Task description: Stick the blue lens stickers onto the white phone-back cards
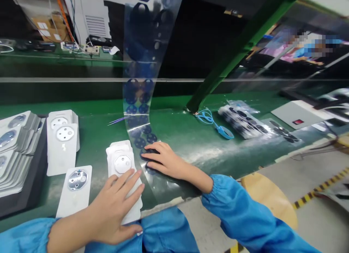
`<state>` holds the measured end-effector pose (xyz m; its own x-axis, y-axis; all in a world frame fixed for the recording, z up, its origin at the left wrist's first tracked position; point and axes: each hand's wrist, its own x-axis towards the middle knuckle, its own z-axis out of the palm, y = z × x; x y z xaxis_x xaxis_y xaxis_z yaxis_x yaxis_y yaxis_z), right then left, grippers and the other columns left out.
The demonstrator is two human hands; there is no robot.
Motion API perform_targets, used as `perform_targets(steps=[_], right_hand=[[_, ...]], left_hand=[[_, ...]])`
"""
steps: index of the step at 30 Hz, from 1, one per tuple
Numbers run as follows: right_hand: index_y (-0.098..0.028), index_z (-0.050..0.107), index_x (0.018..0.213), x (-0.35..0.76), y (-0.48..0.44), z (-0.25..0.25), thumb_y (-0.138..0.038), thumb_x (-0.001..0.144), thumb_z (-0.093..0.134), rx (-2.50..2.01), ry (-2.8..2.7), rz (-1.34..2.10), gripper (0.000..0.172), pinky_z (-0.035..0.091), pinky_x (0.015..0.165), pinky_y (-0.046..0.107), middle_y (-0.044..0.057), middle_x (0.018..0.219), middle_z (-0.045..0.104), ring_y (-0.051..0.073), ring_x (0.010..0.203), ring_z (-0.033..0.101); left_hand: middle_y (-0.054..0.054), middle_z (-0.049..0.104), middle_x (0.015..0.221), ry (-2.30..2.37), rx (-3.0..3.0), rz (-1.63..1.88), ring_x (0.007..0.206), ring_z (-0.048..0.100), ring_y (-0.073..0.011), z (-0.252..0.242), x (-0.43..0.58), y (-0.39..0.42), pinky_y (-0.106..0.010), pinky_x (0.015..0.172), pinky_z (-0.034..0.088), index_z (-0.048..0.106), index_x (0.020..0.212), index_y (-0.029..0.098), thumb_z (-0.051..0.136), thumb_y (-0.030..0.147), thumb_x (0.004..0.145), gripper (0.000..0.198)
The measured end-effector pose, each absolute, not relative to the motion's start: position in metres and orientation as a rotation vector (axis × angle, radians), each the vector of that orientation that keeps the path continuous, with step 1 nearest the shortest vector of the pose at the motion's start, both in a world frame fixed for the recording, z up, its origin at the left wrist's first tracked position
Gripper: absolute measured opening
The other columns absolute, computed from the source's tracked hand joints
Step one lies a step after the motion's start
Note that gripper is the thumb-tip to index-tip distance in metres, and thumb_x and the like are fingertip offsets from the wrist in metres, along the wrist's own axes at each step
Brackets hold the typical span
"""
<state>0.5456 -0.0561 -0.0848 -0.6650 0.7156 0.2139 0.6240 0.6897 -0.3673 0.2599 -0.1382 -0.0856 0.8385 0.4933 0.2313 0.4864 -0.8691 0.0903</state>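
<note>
My left hand (pixel 117 205) lies with spread fingers over a small stack of white rounded panels (pixel 122 163), covering its lower part. The top panel has a light round area with small holes. Just right of it, my right hand (pixel 163 160) rests, fingers outstretched, on a long clear film strip (pixel 139 123) carrying paired dark round stickers. That strip runs down from above onto the green bench; the spots under my right fingertips are hidden. To the left lie a single white panel with a shiny round face (pixel 77 180) and a short pile of white panels (pixel 62 147).
Many white panels (pixel 16 162) fill a black tray (pixel 32 194) at far left. Purple tweezers (pixel 116 121) lie beside the strip. A blue coiled cord (pixel 207 116), bagged dark parts (pixel 242 122) and a white box (pixel 300 113) are to the right. A green post (pixel 226 63) rises from the bench (pixel 180 125).
</note>
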Motion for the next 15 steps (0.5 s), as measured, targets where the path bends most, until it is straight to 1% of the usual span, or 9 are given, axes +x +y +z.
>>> perform_targets(steps=[2, 3, 4, 6, 9, 11, 15], right_hand=[[-0.028, 0.066, 0.135, 0.548, -0.049, -0.08, -0.047, 0.094, 0.069, -0.962, -2.651, 0.467, 0.045, 0.036, 0.114, 0.052, 0.012, 0.147, 0.053, 0.03, 0.134, 0.045], [-0.03, 0.067, 0.134, 0.549, -0.046, -0.078, -0.048, 0.092, 0.071, -0.928, -2.687, 0.504, 0.047, 0.034, 0.115, 0.054, 0.011, 0.15, 0.049, 0.032, 0.137, 0.042], [-0.032, 0.068, 0.132, 0.55, -0.043, -0.078, -0.048, 0.091, 0.072, -0.906, -2.709, 0.525, 0.045, 0.031, 0.116, 0.056, 0.01, 0.152, 0.048, 0.033, 0.138, 0.04], [-0.034, 0.072, 0.126, 0.551, -0.041, -0.08, -0.045, 0.091, 0.073, -0.869, -2.706, 0.507, 0.037, 0.029, 0.116, 0.057, 0.007, 0.15, 0.051, 0.032, 0.136, 0.039], [-0.03, 0.073, 0.123, 0.551, -0.041, -0.086, -0.042, 0.094, 0.07, -0.806, -2.644, 0.427, 0.032, 0.033, 0.113, 0.053, 0.007, 0.142, 0.059, 0.029, 0.131, 0.044], [-0.026, 0.074, 0.12, 0.549, -0.042, -0.087, -0.041, 0.097, 0.065, -0.78, -2.613, 0.398, 0.028, 0.036, 0.11, 0.052, 0.008, 0.137, 0.063, 0.027, 0.126, 0.05], [-0.021, 0.073, 0.11, 0.543, -0.045, -0.08, -0.032, 0.104, 0.057, -0.71, -2.614, 0.337, 0.021, 0.033, 0.113, 0.053, 0.006, 0.11, 0.073, 0.022, 0.11, 0.061]], left_hand=[[-0.021, 0.034, 0.161, 0.755, 2.978, 0.419, 0.145, 0.033, -0.0424, -0.086, 0.263, -0.137, -0.052, 0.103, 0.03, 0.047, 0.147, 0.013, 0.053, 0.062, 0.088, 0.077], [-0.021, 0.038, 0.159, 0.734, 2.977, 0.438, 0.145, 0.034, -0.0421, -0.085, 0.265, -0.137, -0.053, 0.104, 0.029, 0.048, 0.146, 0.012, 0.052, 0.061, 0.089, 0.076], [-0.021, 0.041, 0.157, 0.723, 2.978, 0.452, 0.145, 0.034, -0.0419, -0.085, 0.267, -0.135, -0.054, 0.106, 0.028, 0.048, 0.146, 0.011, 0.051, 0.061, 0.09, 0.075], [-0.021, 0.044, 0.155, 0.739, 2.976, 0.437, 0.146, 0.033, -0.0418, -0.083, 0.272, -0.133, -0.057, 0.109, 0.024, 0.047, 0.146, 0.012, 0.052, 0.06, 0.09, 0.074], [-0.021, 0.043, 0.155, 0.79, 2.962, 0.345, 0.146, 0.033, -0.0425, -0.082, 0.278, -0.131, -0.06, 0.112, 0.021, 0.046, 0.148, 0.014, 0.057, 0.06, 0.087, 0.077], [-0.019, 0.042, 0.157, 0.807, 2.957, 0.312, 0.147, 0.032, -0.0418, -0.082, 0.281, -0.13, -0.06, 0.114, 0.018, 0.045, 0.149, 0.015, 0.058, 0.06, 0.087, 0.077], [-0.014, 0.044, 0.157, 0.838, 2.961, 0.339, 0.149, 0.028, -0.0387, -0.084, 0.283, -0.13, -0.058, 0.118, 0.011, 0.045, 0.149, 0.015, 0.055, 0.056, 0.091, 0.072]])
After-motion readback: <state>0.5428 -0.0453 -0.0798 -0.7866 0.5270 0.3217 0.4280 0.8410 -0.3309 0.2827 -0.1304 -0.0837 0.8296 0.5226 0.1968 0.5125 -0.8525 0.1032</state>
